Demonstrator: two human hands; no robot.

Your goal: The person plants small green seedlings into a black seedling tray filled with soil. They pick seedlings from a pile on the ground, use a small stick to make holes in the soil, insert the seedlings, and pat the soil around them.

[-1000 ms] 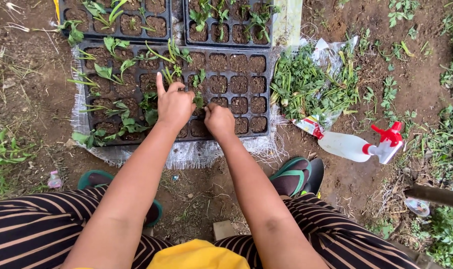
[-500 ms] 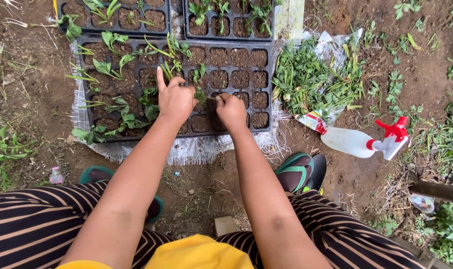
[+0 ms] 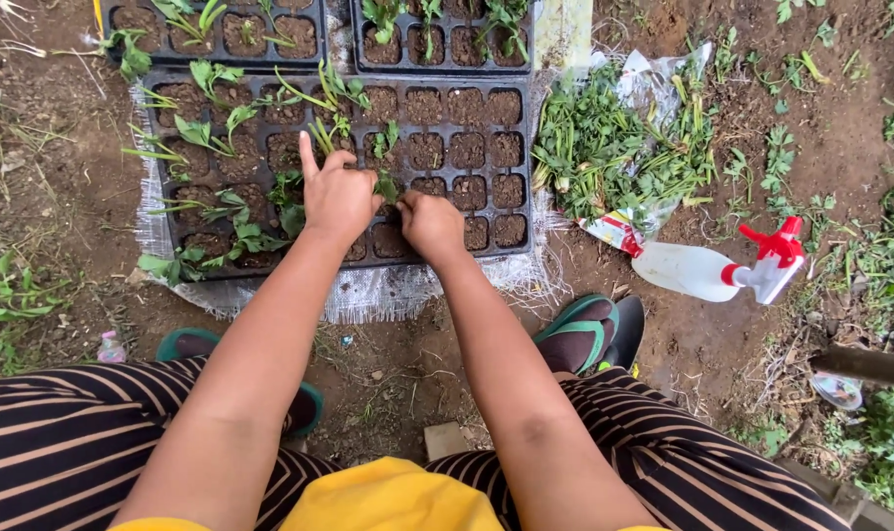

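Observation:
A black seedling tray (image 3: 511,147) with soil-filled cells lies on the ground in front of me, its left cells holding small green seedlings. My left hand (image 3: 337,197) rests on the tray's middle cells, index finger pointing up. My right hand (image 3: 431,224) is beside it, fingers curled down at the soil. Both hands meet at one small seedling (image 3: 386,185) standing in a cell; fingers pinch around its base.
Two more black trays (image 3: 324,39) lie beyond. A heap of loose green seedlings (image 3: 614,147) on a plastic bag sits to the right, with a white spray bottle with red trigger (image 3: 712,270) near it. A woven sheet (image 3: 368,295) lies under the tray. My sandalled feet flank bare soil.
Both hands stayed at the same cell while the view shifted slightly; the right hand's fingers pressed closer to the seedling beside the left hand.

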